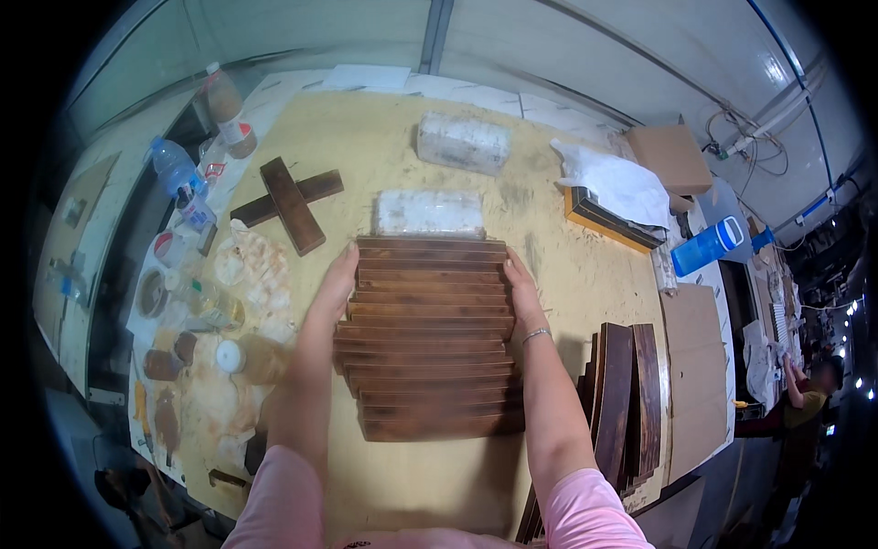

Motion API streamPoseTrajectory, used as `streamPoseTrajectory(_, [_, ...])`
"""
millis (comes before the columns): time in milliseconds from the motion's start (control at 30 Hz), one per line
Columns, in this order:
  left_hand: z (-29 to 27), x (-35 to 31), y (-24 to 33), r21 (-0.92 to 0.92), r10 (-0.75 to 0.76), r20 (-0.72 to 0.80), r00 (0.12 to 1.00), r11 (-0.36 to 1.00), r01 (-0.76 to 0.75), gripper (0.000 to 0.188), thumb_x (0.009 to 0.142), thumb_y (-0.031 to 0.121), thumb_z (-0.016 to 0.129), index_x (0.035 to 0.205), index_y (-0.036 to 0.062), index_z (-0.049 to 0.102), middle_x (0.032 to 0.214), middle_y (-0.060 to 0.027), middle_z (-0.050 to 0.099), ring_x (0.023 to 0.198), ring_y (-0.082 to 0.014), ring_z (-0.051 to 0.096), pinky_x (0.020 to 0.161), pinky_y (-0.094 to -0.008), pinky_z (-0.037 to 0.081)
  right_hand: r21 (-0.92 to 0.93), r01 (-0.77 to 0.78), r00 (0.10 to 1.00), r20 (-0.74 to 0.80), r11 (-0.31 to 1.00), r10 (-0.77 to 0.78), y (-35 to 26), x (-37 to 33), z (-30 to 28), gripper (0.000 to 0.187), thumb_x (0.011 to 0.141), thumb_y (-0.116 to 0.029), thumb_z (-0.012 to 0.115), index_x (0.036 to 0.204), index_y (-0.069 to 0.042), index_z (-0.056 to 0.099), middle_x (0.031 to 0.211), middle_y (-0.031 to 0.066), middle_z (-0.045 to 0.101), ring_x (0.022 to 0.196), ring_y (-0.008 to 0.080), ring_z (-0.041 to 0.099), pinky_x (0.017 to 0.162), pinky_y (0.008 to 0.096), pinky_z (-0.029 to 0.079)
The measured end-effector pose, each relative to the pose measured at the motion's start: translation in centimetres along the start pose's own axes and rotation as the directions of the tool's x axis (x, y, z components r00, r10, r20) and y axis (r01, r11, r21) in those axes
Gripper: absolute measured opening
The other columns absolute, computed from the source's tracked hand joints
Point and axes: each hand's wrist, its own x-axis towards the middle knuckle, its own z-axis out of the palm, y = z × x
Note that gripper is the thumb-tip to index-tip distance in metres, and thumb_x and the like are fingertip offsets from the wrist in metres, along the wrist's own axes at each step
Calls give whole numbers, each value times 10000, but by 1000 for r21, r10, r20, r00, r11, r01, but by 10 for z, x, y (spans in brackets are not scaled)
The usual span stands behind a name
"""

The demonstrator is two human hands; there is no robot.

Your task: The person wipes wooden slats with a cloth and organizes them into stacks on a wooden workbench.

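A stack of dark brown wooden strips (430,316) lies lined up in front of me, the strips side by side with uneven ends. My left hand (342,273) grips its far left end, and my right hand (522,284) grips the far right end. Both hands are closed against the ends of the strips; some fingertips are hidden behind the wood. Right behind the far strip is a whitish wrapped block (430,212). A second wrapped block (464,144) sits farther back.
Two crossed wooden pieces (294,206) lie at left. Bottles (178,167), jars and stained rags (251,265) crowd the left edge. More dark strips (615,393) stand at right. A box with white cloth (615,188) and a blue bottle (706,247) are at far right. Another person (805,403) is beyond.
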Motion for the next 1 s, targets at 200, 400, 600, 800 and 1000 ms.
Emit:
streamPoseTrajectory(200, [-1,-37,14,170,-50,-21,999,984,53,742,1098,528,310,1578,-37,265,1651,-159,290,1533,-241,248,1244,-364,187,147,-82,997,25,986,79,4,-6,-13,796,1021,-598,472,1613,-98,291,1636,171,320,1499,304,312,1207,431,262])
streamPoseTrajectory(400, [-4,-110,-6,41,-61,-78,995,997,64,762,1101,524,284,1602,-36,154,1692,-170,158,1566,-253,150,1260,-368,135,190,-253,967,49,949,248,-10,-63,6,851,1029,-590,447,1639,-81,144,1702,126,153,1565,264,152,1253,399,150])
streamPoseTrajectory(600, [10,-121,-13,-23,-7,-19,1000,1000,6,753,1105,521,258,1604,-32,149,1694,-166,155,1568,-243,132,1266,-369,121,11,-236,971,28,972,236,3,-59,-6,872,1010,-665,410,1622,-71,230,1672,135,248,1530,258,246,1222,408,218])
streamPoseTrajectory(800, [4,-167,-14,42,97,-146,985,995,-92,637,1085,384,342,1557,-33,250,1617,-168,271,1512,-240,221,1246,-382,164,-202,-55,990,-142,978,26,6,-110,-23,748,1069,-551,386,1557,16,353,1566,167,445,1437,281,423,1152,363,359])
streamPoseTrajectory(1000, [56,-244,1,151,331,-75,941,936,-317,441,1071,124,489,1474,-52,454,1486,-163,531,1405,-235,472,1207,-386,313,-491,345,876,-136,800,-462,-98,-242,41,540,906,-168,707,1378,40,547,1514,254,461,1420,392,437,1174,434,361])
